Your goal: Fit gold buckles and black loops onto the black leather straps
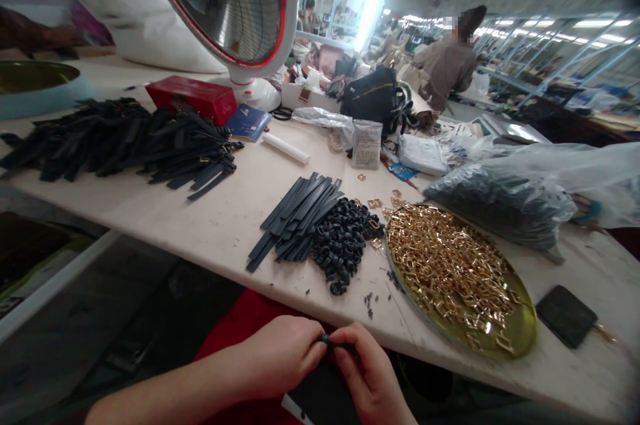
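Low in front of the table edge, my left hand [287,348] and my right hand [367,368] meet, both closed in a pinch on a narrow dark strap [326,339]. Fingers cover most of the strap; a small dark band seems to sit around it between them. On the table just beyond lie a stack of flat dark straps [300,215] and a heap of small dark loops [343,238]. To their right, a round tray [525,335] holds many gold-coloured metal buckles [450,265], and a few more lie loose beside it.
At the left is a large pile of dark straps [125,138]. Behind it stand a red box [193,98] and a heater with a round grille [225,5]. A plastic bag [505,198] and a dark phone-like slab [567,315] lie right. A person [445,68] is farther back.
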Demonstrator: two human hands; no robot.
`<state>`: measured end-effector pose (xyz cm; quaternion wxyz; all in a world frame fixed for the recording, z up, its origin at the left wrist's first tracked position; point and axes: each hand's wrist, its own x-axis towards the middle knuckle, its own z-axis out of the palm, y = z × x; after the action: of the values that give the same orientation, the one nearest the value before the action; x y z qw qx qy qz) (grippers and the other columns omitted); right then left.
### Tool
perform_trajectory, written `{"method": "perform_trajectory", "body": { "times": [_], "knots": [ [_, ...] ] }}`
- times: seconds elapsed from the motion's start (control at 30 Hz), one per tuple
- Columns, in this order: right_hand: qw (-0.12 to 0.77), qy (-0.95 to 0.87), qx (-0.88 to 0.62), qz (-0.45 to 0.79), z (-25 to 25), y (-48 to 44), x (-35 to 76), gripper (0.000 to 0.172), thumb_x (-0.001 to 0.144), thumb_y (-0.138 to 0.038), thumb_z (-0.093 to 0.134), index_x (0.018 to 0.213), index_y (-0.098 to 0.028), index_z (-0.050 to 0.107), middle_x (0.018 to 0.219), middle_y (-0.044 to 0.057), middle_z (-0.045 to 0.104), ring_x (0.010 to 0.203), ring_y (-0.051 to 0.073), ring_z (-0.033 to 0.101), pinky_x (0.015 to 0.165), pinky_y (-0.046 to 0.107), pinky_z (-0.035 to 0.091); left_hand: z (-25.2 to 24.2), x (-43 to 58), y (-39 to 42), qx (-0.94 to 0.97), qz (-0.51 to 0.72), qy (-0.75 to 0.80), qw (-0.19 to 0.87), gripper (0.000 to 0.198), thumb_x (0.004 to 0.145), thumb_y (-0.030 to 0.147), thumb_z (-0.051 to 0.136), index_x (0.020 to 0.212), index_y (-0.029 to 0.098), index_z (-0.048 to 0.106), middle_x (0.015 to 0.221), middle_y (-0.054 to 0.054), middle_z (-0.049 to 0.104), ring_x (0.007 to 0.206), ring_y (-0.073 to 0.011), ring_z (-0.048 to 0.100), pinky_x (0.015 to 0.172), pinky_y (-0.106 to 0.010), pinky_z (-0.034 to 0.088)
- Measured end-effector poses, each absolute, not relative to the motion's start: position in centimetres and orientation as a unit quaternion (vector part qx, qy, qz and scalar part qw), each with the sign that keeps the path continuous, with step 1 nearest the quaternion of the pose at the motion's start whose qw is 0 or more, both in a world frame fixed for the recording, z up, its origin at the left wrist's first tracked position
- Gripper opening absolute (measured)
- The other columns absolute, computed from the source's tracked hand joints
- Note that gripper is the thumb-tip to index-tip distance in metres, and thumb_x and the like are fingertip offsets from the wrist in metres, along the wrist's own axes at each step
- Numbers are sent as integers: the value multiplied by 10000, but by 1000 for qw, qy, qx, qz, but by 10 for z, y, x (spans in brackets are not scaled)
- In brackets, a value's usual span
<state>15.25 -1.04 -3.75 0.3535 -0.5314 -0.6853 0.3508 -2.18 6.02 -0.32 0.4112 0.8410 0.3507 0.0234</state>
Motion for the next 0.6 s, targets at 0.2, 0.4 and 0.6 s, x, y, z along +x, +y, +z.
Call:
{"method": "perform_trajectory", "body": {
  "times": [0.2,0.4,0.6],
  "knots": [
    [370,-726,-503,289,-43,2,146,165,853,-118,398,953,-225,474,813,15,549,742,126,553,658,206,449,-4,-26,69,829,14,376,414,255,836,250,391,794,177,632,763,-39,668,660,-183,594,523,-232,348],
    [409,-690,-524,288,-51,12,150,128,864,-192,408,933,-236,507,760,6,547,674,134,538,594,213,431,-1,-28,82,817,38,375,436,201,810,294,472,764,197,642,731,-13,665,648,-167,590,529,-219,348],
    [442,-666,-554,233,-59,15,142,100,857,-233,440,849,-242,540,690,-6,546,618,132,518,592,213,416,-4,-24,87,840,47,365,400,167,802,271,491,823,183,631,838,-38,657,753,-191,602,640,-237,408]
  ]
}}
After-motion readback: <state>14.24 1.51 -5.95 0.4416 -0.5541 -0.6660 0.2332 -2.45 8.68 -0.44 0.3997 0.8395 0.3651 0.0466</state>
